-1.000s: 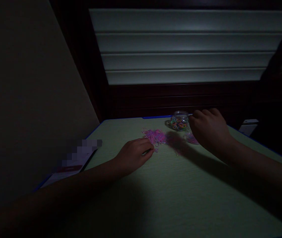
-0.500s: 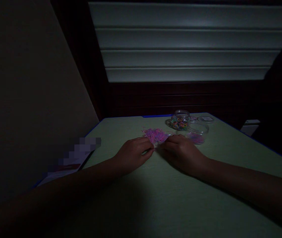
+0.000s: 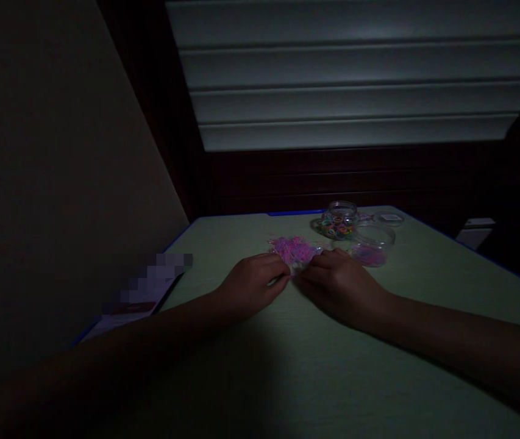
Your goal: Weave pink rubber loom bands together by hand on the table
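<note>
My left hand (image 3: 255, 285) pinches thumb against fingertips, with a tiny pink bit, which looks like a small rubber band, at the tips. Close beside it, my right hand (image 3: 344, 283) has its fingers pressed together; what they hold is hidden. Just beyond both hands lies a loose pile of small pink and purple rubber bands (image 3: 294, 249), on what looks like clear plastic. Behind my right hand stands an open clear tub (image 3: 381, 235) with more pink and purple bands inside. An open clear jar (image 3: 342, 221) of multicoloured bands is farther back.
A clear round lid (image 3: 388, 218) lies at the back right of the pale green table (image 3: 250, 378). Papers (image 3: 143, 299), partly blurred out, lie along the left edge by the wall. Past the far edge is a slatted shutter (image 3: 351, 67). The room is dim.
The whole view has shifted slightly, so the table and hands appear a little farther right. Both hands keep nearly the same pose close together at the pile.
</note>
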A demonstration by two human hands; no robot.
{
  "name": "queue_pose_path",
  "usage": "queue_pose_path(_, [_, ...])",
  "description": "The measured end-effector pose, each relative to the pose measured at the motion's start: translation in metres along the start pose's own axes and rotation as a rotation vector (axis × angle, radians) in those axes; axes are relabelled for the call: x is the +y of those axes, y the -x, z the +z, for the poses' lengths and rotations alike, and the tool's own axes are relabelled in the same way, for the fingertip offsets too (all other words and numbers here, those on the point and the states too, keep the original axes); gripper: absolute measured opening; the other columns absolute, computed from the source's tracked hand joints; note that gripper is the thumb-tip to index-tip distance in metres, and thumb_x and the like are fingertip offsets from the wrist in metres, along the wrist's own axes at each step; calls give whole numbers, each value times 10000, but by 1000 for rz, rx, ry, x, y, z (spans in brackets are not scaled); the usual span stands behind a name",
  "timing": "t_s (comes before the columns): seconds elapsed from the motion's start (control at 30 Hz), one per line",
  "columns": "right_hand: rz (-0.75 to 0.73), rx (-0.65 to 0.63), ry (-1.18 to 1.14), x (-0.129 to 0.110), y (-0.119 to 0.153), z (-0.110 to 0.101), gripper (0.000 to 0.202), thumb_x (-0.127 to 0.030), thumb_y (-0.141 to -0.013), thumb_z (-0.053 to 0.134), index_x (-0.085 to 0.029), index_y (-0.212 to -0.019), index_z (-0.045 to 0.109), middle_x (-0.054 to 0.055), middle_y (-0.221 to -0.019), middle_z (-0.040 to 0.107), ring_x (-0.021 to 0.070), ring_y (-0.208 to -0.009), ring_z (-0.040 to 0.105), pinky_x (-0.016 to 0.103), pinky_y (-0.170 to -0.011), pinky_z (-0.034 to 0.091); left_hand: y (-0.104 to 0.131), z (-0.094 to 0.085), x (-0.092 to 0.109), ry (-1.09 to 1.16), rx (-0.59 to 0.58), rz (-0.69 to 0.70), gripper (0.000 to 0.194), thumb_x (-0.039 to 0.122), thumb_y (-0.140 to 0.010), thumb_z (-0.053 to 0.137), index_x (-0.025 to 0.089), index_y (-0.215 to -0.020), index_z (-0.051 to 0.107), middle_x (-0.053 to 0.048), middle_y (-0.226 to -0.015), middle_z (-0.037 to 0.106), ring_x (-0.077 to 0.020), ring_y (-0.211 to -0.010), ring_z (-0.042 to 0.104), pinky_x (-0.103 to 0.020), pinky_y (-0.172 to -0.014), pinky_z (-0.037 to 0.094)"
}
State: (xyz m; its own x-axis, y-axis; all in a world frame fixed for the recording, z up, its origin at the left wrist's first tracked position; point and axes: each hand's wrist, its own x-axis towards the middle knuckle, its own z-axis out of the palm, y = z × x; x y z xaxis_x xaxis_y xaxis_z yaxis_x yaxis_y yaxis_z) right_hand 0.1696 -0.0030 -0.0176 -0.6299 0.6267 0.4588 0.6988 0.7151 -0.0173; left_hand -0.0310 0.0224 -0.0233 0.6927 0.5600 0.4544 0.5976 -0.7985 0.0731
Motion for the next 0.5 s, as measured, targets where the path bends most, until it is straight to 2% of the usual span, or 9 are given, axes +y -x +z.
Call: queue_pose_path(0.5, [-10, -12, -45, 6, -2, 6, 219, -267, -867, 452, -156, -814, 634, 45, -760, 602, 128, -724, 519, 283, -701, 301, 0, 0, -2, -13, -16, 70, 180, 223, -851, 438, 158, -831, 604, -36, -801, 625, -129, -774, 553, -242, -706, 430])
